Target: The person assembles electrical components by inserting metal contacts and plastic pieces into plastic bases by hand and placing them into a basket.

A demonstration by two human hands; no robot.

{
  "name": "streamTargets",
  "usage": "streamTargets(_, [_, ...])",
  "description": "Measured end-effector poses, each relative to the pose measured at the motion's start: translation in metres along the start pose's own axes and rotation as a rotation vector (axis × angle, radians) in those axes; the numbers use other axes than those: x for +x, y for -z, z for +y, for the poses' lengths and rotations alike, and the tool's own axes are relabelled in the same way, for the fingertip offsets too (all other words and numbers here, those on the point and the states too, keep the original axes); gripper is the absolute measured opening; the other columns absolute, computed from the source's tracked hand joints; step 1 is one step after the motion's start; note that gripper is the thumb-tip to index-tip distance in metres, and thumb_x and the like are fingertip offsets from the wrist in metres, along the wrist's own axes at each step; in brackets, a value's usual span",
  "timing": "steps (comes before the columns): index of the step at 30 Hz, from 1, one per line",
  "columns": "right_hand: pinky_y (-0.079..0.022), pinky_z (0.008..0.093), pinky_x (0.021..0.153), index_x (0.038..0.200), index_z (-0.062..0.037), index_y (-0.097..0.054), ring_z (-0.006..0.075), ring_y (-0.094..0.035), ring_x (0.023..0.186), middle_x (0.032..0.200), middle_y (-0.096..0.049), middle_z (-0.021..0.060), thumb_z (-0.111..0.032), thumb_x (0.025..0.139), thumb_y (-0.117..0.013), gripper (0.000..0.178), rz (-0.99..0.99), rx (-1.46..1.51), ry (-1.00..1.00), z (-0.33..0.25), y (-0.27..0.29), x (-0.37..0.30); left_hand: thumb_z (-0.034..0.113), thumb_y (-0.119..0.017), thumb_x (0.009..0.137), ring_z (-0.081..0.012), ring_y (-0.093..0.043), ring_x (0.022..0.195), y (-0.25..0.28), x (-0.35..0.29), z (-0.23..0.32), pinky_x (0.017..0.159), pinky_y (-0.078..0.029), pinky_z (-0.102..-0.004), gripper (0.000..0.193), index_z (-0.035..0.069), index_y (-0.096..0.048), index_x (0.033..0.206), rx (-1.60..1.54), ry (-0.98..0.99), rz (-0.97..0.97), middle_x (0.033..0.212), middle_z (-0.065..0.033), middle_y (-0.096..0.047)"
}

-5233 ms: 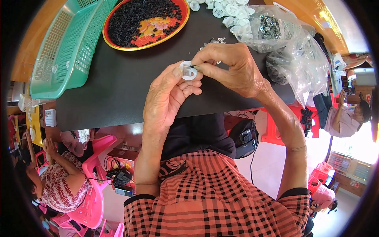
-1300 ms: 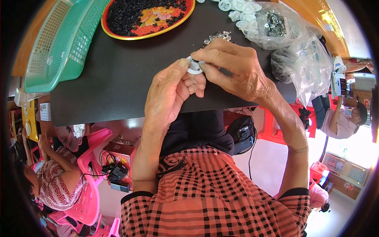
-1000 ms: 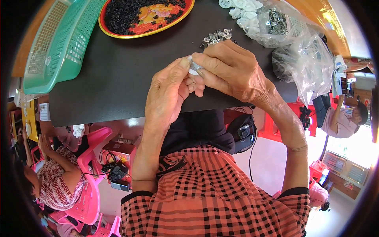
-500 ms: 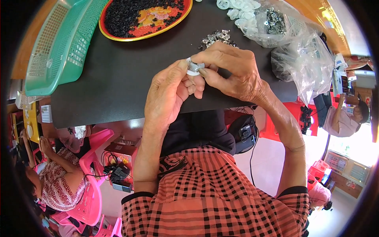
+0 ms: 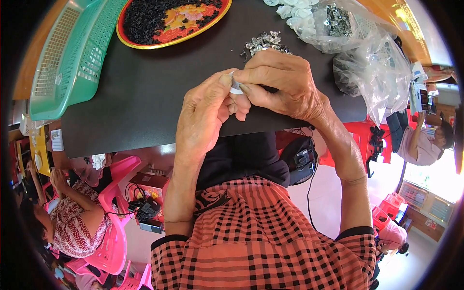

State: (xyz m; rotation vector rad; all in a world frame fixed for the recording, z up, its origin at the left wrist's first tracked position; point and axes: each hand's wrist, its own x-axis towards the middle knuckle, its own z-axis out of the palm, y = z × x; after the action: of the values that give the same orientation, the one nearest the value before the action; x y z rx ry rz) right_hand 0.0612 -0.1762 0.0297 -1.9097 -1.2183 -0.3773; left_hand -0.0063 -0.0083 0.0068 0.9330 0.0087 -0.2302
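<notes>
Both hands meet over the near part of the dark table point(image 5: 130, 101). Between thumb and fingers, my left hand point(image 5: 205, 108) pinches a small white round plastic piece point(image 5: 236, 89). The thumb and forefinger of my right hand point(image 5: 282, 84) close on the same piece from the other side, covering most of it. Just beyond my right hand lies a pile of small clear and dark parts point(image 5: 268, 41). A red and gold tray point(image 5: 166, 44) with many tiny black parts and a flower print sits farther off to the left.
A green plastic basket point(image 5: 72, 96) stands at the table's left. Clear plastic bags point(image 5: 372, 72) with small parts and white discs point(image 5: 302, 12) lie at the right. Co-workers sit at the left point(image 5: 79, 222) and far right point(image 5: 423, 140). Pink chairs point(image 5: 116, 237) and cables are below.
My right fingers have closed in over the white piece, so less of it shows. The hands otherwise stay in nearly the same place; the view has shifted slightly.
</notes>
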Motion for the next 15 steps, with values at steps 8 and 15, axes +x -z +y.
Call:
streamTargets(8, [-0.048, 0.0278, 0.062, 0.104, -0.0022, -0.067, 0.0167, -0.059, 0.065, 0.080, -0.064, 0.0079, 0.003, 0.071, -0.067, 0.033, -0.120, 0.212, -0.283, -0.008, 0.014, -0.002, 0.026, -0.043, 0.102, -0.0132, -0.055, 0.067, 0.000, 0.003, -0.003, 0.063, -0.047, -0.0254, 0.038, -0.006, -0.056, 0.119, 0.025, -0.034, -0.033, 0.079, -0.0074, -0.060])
streamTargets(15, [-0.049, 0.0280, 0.064, 0.106, -0.0020, -0.065, 0.0165, -0.057, 0.066, 0.087, -0.065, 0.0070, 0.003, 0.069, -0.069, 0.037, -0.178, 0.158, -0.224, -0.005, 0.018, 0.001, 0.024, -0.042, 0.103, -0.0141, -0.055, 0.069, 0.001, 0.001, -0.004, 0.067, -0.047, -0.0268, 0.038, -0.007, -0.054, 0.122, 0.037, -0.057, -0.026, 0.082, -0.0083, -0.060])
